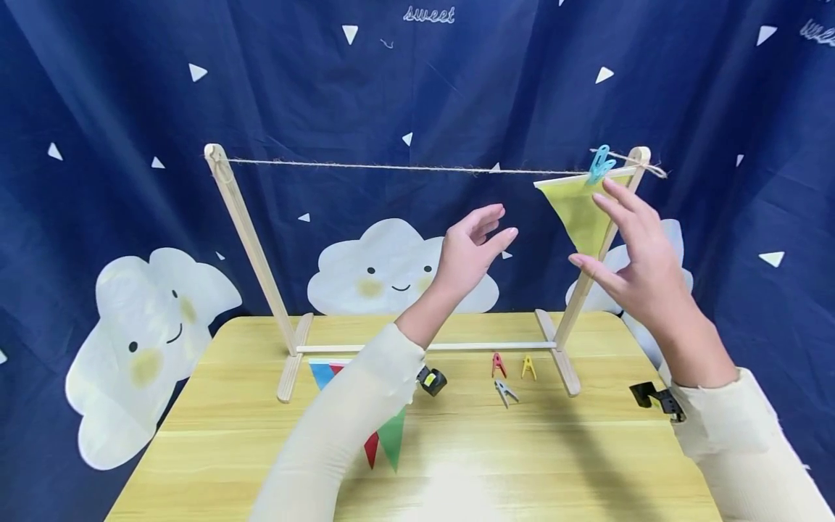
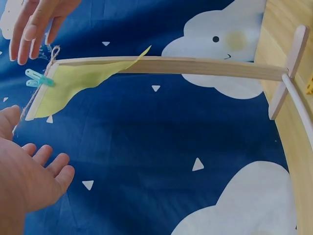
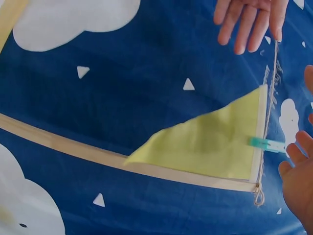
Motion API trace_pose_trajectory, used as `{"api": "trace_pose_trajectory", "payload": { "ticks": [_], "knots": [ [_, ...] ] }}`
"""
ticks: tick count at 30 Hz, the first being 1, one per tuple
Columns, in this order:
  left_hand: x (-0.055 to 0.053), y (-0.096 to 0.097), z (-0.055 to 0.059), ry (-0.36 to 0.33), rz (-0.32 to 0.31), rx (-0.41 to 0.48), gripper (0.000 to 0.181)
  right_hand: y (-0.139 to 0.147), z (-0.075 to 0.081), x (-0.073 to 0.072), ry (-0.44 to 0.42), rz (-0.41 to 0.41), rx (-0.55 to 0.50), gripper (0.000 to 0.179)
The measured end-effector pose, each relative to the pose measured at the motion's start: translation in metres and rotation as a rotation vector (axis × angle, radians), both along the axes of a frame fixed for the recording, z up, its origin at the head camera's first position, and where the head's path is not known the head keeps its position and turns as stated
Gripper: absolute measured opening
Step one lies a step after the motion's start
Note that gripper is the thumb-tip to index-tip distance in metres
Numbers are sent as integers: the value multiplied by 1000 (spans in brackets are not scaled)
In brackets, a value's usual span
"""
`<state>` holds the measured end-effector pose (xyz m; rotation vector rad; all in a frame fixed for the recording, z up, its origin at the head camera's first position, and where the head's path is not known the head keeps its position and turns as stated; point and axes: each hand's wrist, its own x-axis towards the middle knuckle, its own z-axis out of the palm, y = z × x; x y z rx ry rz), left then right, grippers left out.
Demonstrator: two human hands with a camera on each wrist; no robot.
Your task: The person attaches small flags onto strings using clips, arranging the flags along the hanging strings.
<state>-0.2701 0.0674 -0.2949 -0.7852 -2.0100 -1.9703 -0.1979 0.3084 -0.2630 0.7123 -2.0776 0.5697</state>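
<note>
A yellow triangular flag (image 1: 580,210) hangs by its white top edge from a twine line (image 1: 391,167), near the right post. One blue clothespin (image 1: 599,165) clips it to the twine. My right hand (image 1: 642,254) is beside the flag, fingers spread and apart from the clothespin in the right wrist view. Left of the flag, my left hand (image 1: 470,243) hovers below the twine with loosely bent fingers and holds nothing. In the left wrist view the flag (image 2: 73,85) and the clothespin (image 2: 39,78) show between both hands.
A wooden stand with a left post (image 1: 251,246) and white lower bar (image 1: 489,346) carries the twine. On the table (image 1: 215,435) lie red (image 1: 499,364), yellow (image 1: 528,366) and grey (image 1: 505,391) clothespins. Coloured flags (image 1: 391,438) lie partly hidden under my left sleeve.
</note>
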Motion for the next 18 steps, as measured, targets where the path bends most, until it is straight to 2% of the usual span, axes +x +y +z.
{"api": "trace_pose_trajectory", "payload": {
  "ticks": [9,18],
  "knots": [
    [9,-26,-13,23,-1,-43,47,-5,-25,3,-53,12,1,87],
    [21,-53,-36,-20,36,-68,48,-9,-60,6,-126,63,-68,82]
  ]
}}
